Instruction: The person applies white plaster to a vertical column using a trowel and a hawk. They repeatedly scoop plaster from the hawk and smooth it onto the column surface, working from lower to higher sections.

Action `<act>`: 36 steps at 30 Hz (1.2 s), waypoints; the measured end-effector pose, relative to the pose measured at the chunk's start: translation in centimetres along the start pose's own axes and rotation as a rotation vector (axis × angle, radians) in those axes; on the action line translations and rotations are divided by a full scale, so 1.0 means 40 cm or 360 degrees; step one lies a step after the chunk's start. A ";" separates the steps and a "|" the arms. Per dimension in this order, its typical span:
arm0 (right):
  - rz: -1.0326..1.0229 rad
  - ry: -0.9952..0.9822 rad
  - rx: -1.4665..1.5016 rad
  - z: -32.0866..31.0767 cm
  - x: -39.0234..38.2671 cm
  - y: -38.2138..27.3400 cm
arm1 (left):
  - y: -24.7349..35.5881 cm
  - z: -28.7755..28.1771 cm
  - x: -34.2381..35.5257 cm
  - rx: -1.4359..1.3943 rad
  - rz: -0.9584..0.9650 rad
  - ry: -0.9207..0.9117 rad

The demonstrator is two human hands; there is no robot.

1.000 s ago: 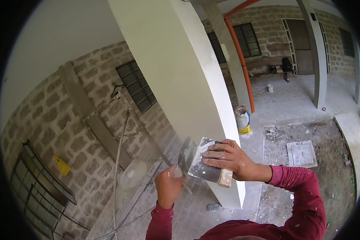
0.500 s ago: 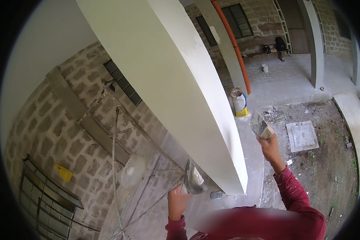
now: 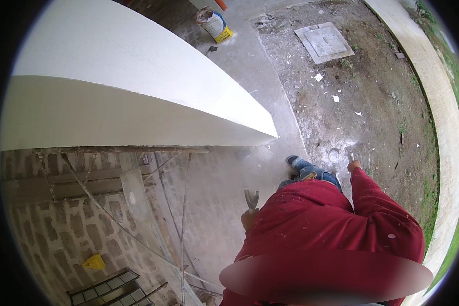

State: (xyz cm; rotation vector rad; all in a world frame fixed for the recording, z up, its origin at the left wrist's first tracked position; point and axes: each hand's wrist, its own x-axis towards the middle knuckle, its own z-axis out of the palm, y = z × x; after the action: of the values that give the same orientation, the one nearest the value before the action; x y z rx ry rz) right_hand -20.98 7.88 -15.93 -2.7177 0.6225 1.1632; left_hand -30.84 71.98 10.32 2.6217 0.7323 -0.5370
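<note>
My left hand [image 3: 249, 218] is closed around the handle of a putty knife [image 3: 251, 197], held low beside my red sleeve with its metal blade pointing away from me. Out to the right, my right hand [image 3: 354, 166] is closed on a second putty knife [image 3: 351, 156], which shows only as a thin strip. Near that tool is a round, whitish ring-shaped thing [image 3: 333, 155] on dusted ground; its kind is unclear. A white-coated pillar [image 3: 153, 71] stands to the left, its smooth faces apart from both hands.
An opened paper bag [image 3: 214, 24] stands on the concrete walkway [image 3: 270, 76] beyond the pillar. A square concrete cover [image 3: 324, 42] lies in the dirt, with white scraps about. Scaffold poles [image 3: 182, 214] and a block wall [image 3: 76, 234] are at left; a pale curb [image 3: 441, 107] borders the right.
My view has swung down and to the right. Both hands have dropped from beside the pillar to my sides, keeping their putty knives.
</note>
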 end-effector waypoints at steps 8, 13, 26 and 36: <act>0.0526 0.0202 0.0601 0.048 -0.207 0.157 | -0.295 0.183 -0.110 0.0465 0.0108 -0.0531; 0.0887 0.0548 0.1610 0.016 -0.105 0.068 | -0.322 0.137 -0.076 0.0941 0.0410 -0.0533; -0.0119 0.0241 0.2246 -0.601 0.593 -0.362 | 0.044 0.463 0.031 -0.0664 -0.0496 0.0414; -0.0873 -0.0014 0.1608 -0.912 1.049 -0.514 | 0.698 0.386 0.183 -0.0556 -0.1222 0.1114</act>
State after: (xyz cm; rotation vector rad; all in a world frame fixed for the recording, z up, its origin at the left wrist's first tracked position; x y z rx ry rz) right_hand 37.84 3.30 -21.52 -1.8154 0.2878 0.4965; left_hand -13.64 45.95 0.47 2.0960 1.8710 0.3535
